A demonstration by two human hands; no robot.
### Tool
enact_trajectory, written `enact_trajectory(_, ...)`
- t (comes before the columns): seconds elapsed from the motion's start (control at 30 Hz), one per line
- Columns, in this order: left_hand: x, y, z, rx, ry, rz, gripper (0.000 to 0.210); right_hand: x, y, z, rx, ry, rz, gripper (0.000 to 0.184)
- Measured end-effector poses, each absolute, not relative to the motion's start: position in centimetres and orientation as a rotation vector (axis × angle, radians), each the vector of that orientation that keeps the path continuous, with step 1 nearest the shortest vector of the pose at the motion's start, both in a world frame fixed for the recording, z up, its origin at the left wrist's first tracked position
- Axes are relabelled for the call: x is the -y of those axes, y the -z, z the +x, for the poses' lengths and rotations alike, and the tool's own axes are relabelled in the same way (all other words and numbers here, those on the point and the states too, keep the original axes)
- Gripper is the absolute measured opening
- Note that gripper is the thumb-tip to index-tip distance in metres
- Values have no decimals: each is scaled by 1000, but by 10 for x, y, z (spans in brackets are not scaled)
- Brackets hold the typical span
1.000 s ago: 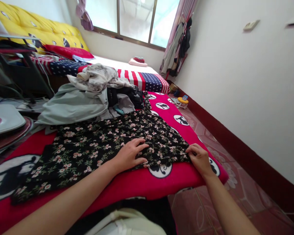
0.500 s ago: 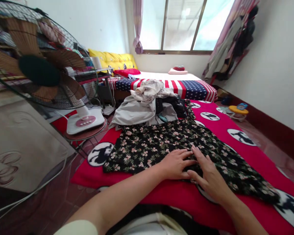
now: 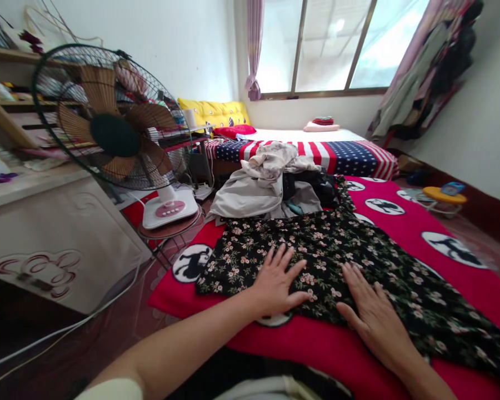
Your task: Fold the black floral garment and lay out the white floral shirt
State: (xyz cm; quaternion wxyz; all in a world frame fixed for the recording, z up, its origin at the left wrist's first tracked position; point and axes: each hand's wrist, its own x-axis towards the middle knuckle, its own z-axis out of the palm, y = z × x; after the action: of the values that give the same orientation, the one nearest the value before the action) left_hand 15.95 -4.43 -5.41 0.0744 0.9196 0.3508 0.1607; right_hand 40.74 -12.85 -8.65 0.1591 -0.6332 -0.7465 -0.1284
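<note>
Both hands, left hand (image 3: 277, 281) and right hand (image 3: 373, 313), lie flat with an open, empty grip on the floral dress (image 3: 337, 250). Smoothing works best pressing outward evenly across the red blanket (image 3: 404, 222).

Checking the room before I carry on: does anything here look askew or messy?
The black floral garment lies flat on the red blanket under both hands, left, right. Behind it, a heap of unfolded clothes sits crumpled; nothing looks spilled or damaged.
</note>
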Motion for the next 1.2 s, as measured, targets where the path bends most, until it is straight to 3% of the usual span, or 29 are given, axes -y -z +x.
enact_trajectory(0.13,38,55,99,-1426,-413,2690,76,128,85,406,2144,331,-1823,70)
enact_trajectory(0.27,29,48,55,-1502,-308,2684,68,128,83,404,2129,303,-1833,66)
enact_trajectory(0.53,-19,1,95,-1604,-230,2669,27,131,74,396,2069,178,-1872,65)
enact_trajectory(0.67,-50,-5,157,-1438,-528,2767,36,133,69,394,2056,70,-1906,65)
enact_trajectory(0.83,-93,2,218,-1453,-503,2744,46,134,64,394,2013,-44,-1889,62)
enact_trajectory(1.2,-115,38,234,-1542,-670,2616,26,131,33,397,1987,-262,-1903,51)
